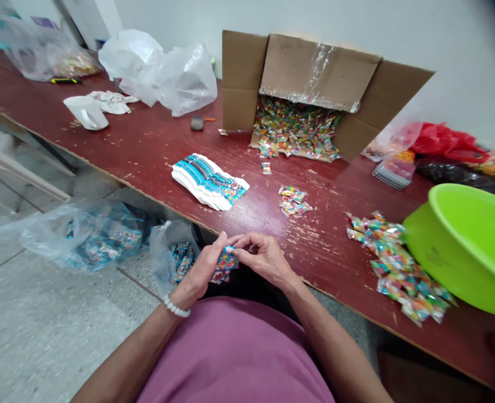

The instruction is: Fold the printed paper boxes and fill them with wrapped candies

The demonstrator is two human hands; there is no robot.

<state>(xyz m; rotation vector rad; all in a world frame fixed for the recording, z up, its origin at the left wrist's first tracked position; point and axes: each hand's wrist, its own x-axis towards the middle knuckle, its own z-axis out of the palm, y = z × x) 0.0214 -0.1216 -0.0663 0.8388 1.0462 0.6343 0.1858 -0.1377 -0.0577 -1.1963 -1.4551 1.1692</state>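
Observation:
My left hand (205,268), with a pale bead bracelet at the wrist, is closed around a small blue printed candy box (227,261). The fingertips of my right hand (264,257) pinch the upper edge of the same box, where a small white patch shows. More printed colour shows just below it, partly hidden by my fingers. Both hands are at the table's front edge, above my lap. Beyond them lies a fanned stack of flat blue-and-white cartons (209,182). To its right is a small group of wrapped candies (293,201).
An open cardboard box (323,73) spills wrapped candies (297,129). A larger candy pile (398,263) lies beside a green basin (452,246). Plastic bags (175,73) and a white pitcher (85,112) stand farther left. Below the table edge, bags (104,232) hold blue printed packs.

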